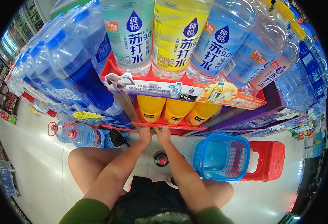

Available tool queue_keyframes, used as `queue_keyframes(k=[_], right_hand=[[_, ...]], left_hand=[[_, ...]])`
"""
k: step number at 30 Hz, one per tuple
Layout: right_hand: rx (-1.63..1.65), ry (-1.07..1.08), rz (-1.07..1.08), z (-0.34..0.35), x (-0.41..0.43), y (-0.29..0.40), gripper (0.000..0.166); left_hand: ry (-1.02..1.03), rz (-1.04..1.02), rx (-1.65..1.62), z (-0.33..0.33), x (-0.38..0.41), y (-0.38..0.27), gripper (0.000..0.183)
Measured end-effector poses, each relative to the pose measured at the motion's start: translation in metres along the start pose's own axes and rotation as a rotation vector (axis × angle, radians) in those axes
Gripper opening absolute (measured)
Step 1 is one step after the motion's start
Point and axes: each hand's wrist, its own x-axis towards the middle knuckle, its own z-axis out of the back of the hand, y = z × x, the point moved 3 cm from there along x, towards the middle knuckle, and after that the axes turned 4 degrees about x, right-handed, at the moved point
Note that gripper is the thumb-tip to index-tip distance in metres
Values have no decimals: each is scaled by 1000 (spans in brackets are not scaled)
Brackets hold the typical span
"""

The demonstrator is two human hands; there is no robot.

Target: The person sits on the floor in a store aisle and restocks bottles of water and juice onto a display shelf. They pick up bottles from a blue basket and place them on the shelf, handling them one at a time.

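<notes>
My left hand [145, 135] and my right hand [163, 134] reach side by side to the lower red shelf edge [168, 126] of a drinks display rack. Both sets of fingers are mostly hidden under that edge, with a bit of green at the fingertips; what they touch does not show. Just above stand several orange juice bottles [176, 112] on the lower shelf. Below my right hand, between my forearms, a dark soda bottle with a red cap [161, 159] stands upright on the floor.
Bottles of soda water [178, 42] fill the upper shelf, behind a printed promotional strip [155, 88]. Shrink-wrapped blue-capped bottles [68, 64] are stacked at left, above large water jugs [82, 135]. At right, a blue plastic basket [222, 156] stands beside a red plastic stool [269, 161].
</notes>
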Motion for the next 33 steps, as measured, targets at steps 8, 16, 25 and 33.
queue_keyframes(k=[8,16,25,33], right_hand=[[-97,110,-74,-15,10,-17,27],[-45,274,-190,0,12,-21,37],[-239,272,-54,66,-62,-38,39],[-706,483,295,83,-148,13,48]], left_hand=[[87,44,137,3,9,1,26],[161,74,116,10,9,-14,38],[237,-49,-4,30,-63,-24,69],[689,-175,-15,-1,-137,-23,69]])
